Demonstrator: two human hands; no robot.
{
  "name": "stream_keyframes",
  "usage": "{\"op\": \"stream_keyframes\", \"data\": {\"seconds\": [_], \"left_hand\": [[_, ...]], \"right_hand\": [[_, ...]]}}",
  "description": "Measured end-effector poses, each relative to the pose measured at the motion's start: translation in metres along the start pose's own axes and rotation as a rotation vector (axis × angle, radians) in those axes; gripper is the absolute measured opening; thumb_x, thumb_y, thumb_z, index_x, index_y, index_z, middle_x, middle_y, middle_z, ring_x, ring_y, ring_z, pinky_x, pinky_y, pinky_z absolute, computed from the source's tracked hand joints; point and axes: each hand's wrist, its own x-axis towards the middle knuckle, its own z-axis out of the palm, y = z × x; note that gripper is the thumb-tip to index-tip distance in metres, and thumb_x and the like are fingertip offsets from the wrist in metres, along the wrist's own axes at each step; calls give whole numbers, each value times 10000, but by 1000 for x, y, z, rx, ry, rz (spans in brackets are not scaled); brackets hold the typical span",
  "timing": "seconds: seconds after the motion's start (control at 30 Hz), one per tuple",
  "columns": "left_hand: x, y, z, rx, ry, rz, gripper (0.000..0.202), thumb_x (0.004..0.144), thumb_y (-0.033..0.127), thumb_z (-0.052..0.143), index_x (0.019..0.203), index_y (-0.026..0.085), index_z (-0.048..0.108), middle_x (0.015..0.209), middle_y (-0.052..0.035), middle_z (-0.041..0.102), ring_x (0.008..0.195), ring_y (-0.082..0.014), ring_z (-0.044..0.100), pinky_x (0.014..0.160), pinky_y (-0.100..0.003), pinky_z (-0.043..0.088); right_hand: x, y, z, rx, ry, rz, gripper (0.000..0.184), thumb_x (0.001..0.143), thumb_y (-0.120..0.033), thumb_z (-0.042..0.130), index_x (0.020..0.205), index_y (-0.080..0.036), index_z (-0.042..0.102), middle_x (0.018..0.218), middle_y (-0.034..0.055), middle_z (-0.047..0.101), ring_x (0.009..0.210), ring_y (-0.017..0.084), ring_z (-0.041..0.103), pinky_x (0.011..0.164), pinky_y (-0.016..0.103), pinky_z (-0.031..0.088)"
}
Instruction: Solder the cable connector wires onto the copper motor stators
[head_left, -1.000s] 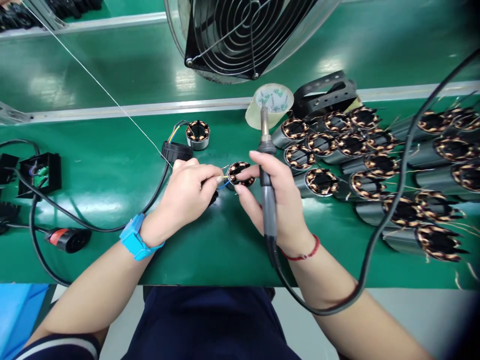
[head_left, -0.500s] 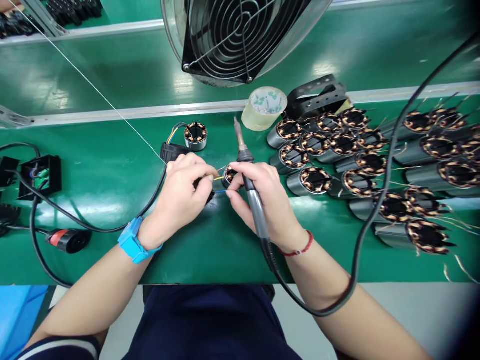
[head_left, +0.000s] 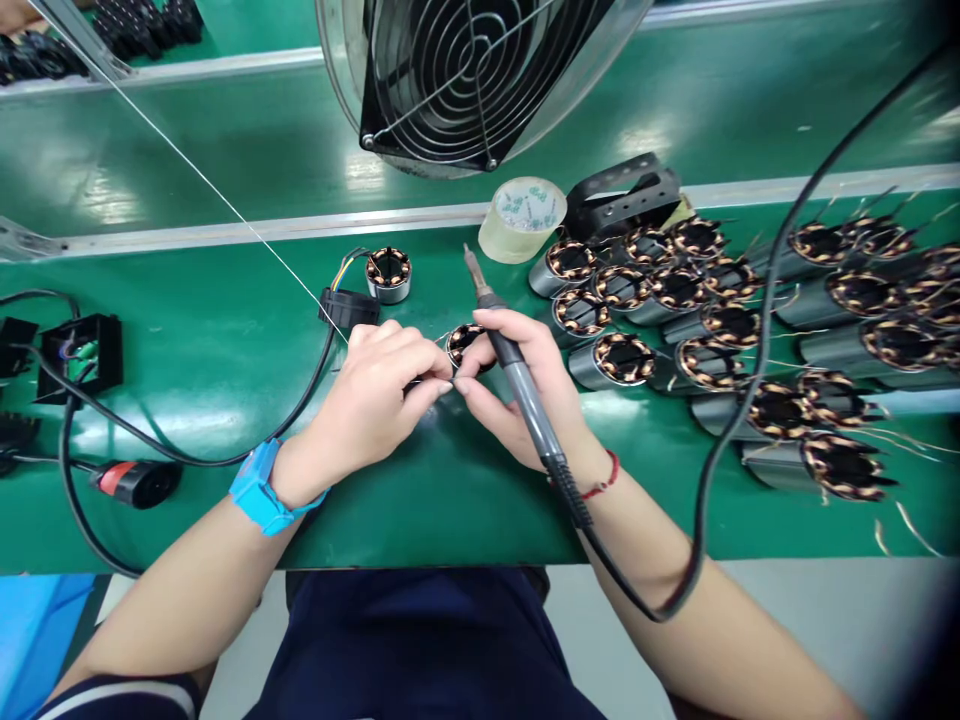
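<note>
My right hand [head_left: 536, 385] is closed around a soldering iron [head_left: 525, 385], which rests between thumb and forefinger with its tip pointing up and away. The thumb and a finger of that hand also come together low, close to my left fingertips. My left hand [head_left: 386, 390] pinches thin wires, mostly hidden by the fingers. Just behind both sets of fingertips lies a stator with copper windings [head_left: 459, 345], partly covered by my right hand. A thin pale strand [head_left: 255, 232] runs from upper left down to behind my left hand.
Beyond my left hand are a black round housing [head_left: 349, 308] with coloured wires and a short stator [head_left: 389, 276]. A fan [head_left: 476, 70] hangs ahead; a tape roll [head_left: 521, 220] stands beneath it. Many stators [head_left: 619, 360] fill the right. Black cable [head_left: 187, 460] and an open box [head_left: 101, 355] lie left.
My left fingertips have moved right, close to my right fingertips, and the yellow and blue wires seen between them are now hidden. The soldering iron has tilted further left at its tip.
</note>
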Motion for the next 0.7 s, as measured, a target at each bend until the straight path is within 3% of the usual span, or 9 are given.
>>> {"op": "stream_keyframes", "data": {"seconds": [0.17,0.3,0.43,0.6,0.7], "left_hand": [[-2,-2,2,321,4,190,122,903,262,554,827,175,594,797,-27,630,790,-192,493,749,-366,303],[-4,-3,5,480,95,286,187,929,202,495,783,186,611,686,-4,623,751,-183,490,738,-364,295],[-5,-4,6,429,148,235,221,937,180,477,806,201,654,683,6,667,721,-167,496,726,-365,294],[-4,-7,6,294,94,92,239,942,231,480,830,206,690,730,-15,690,723,-173,495,713,-374,287],[-2,-8,6,234,71,40,219,930,221,496,862,219,704,752,-7,690,724,-175,485,708,-370,283]], "right_hand": [[0,-1,2,36,45,27,513,797,-86,595,1246,-271,427,812,-37,587,793,130,595,893,348,474],[0,0,6,24,76,50,484,802,-109,596,1232,-258,434,817,-36,586,788,126,596,865,331,491],[1,0,-1,-10,59,63,476,820,-135,579,1256,-250,427,831,-25,596,794,134,601,866,340,496],[1,5,-18,-104,-139,-15,551,825,-137,561,1332,-271,392,978,25,631,989,192,599,948,413,457],[1,11,-15,-152,-121,-19,501,857,-152,550,1320,-280,408,936,12,647,957,189,614,936,410,451]]}}
